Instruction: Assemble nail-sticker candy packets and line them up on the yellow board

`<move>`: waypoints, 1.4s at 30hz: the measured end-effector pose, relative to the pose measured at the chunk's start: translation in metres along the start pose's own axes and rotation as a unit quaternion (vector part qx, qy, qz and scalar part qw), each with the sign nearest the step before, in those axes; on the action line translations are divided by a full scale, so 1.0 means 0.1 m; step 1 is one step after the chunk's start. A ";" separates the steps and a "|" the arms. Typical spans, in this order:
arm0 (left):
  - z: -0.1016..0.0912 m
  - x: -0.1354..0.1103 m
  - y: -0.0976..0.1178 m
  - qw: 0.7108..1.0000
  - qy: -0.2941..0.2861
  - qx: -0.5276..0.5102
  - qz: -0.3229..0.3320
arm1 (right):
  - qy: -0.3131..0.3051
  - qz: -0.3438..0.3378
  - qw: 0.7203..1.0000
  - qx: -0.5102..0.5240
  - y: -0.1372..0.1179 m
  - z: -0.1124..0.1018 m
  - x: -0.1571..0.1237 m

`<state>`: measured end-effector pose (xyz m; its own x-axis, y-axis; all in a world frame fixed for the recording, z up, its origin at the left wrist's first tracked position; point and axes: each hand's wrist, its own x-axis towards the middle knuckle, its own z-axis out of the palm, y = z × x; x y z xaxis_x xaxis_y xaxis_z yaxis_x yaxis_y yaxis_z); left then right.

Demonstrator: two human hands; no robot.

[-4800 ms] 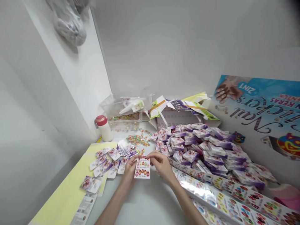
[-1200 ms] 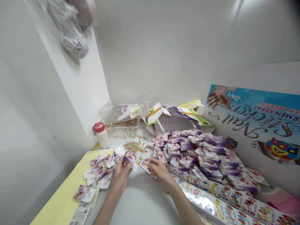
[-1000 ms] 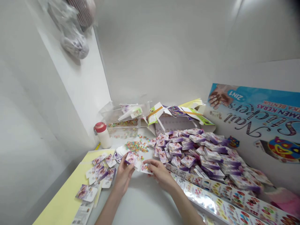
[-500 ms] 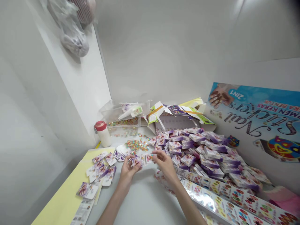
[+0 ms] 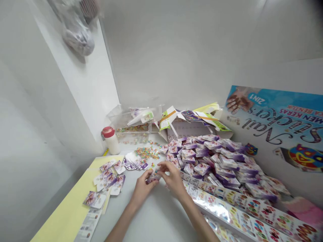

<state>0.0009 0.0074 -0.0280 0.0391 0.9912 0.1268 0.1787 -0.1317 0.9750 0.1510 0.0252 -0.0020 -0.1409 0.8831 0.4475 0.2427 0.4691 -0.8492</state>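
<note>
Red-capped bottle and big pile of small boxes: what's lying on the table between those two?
Small colourful pieces lie scattered on the table between the red-capped bottle and the pile of boxes; the head view shows it.

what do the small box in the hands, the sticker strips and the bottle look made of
Small box: probably printed card; mostly hidden, but similar piled boxes show flat faces, straight edges.
Sticker strips: shiny, perhaps film or coated paper, given the bright glare.
Bottle: likely smooth plastic, milky white with a red lid; glass possible.
</note>
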 end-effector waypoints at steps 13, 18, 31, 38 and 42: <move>-0.02 -0.01 0.03 0.997 -0.014 -0.068 -0.022 | -0.103 0.035 0.994 -0.028 -0.04 -0.04 -0.02; -0.04 -0.02 0.07 0.998 -0.019 -0.062 -0.013 | -0.064 0.094 0.991 0.074 -0.04 -0.08 0.00; -0.04 -0.05 0.02 0.994 -0.029 -0.102 0.014 | -0.033 0.199 0.950 0.240 0.03 -0.10 0.01; -0.05 -0.10 0.05 0.993 -0.076 -0.088 0.007 | -0.121 0.335 0.849 0.390 0.07 -0.08 -0.01; -0.07 -0.09 0.09 0.996 -0.055 -0.068 -0.010 | -0.146 0.246 0.922 0.260 -0.03 -0.15 0.01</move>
<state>-0.0050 -0.0023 -0.0193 0.1452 0.9849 0.0940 0.0450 -0.1015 0.9938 0.1650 0.0243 0.0053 -0.4082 0.9110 -0.0585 -0.1364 -0.1242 -0.9828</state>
